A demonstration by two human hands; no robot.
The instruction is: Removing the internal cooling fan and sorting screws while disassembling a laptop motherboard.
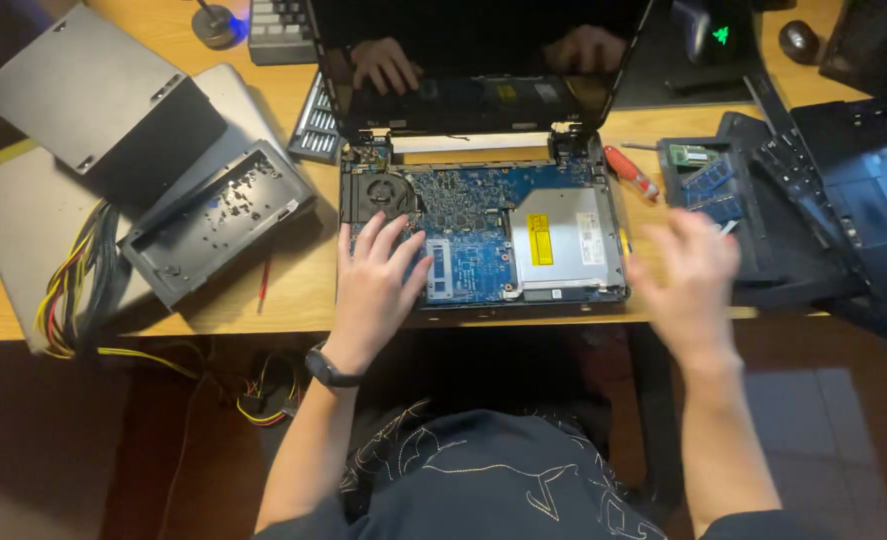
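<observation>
An opened laptop (484, 235) lies on the wooden desk (294, 285) with its blue circuit board, round fan (382, 192) and silver optical drive (562, 240) laid bare. Its dark screen (474, 60) stands up at the back. My left hand (376, 285) rests flat on the left part of the board, fingers spread, a black watch on the wrist. My right hand (686, 275) hovers blurred just right of the laptop, fingers apart and holding nothing.
A red-handled screwdriver (631, 172) lies right of the hinge. Black laptop covers with memory sticks (709, 180) sit at right. At left are a grey metal power supply case (214, 220) with coloured cables, and grey panels. A screwdriver bit set (319, 125) and a keyboard stand behind.
</observation>
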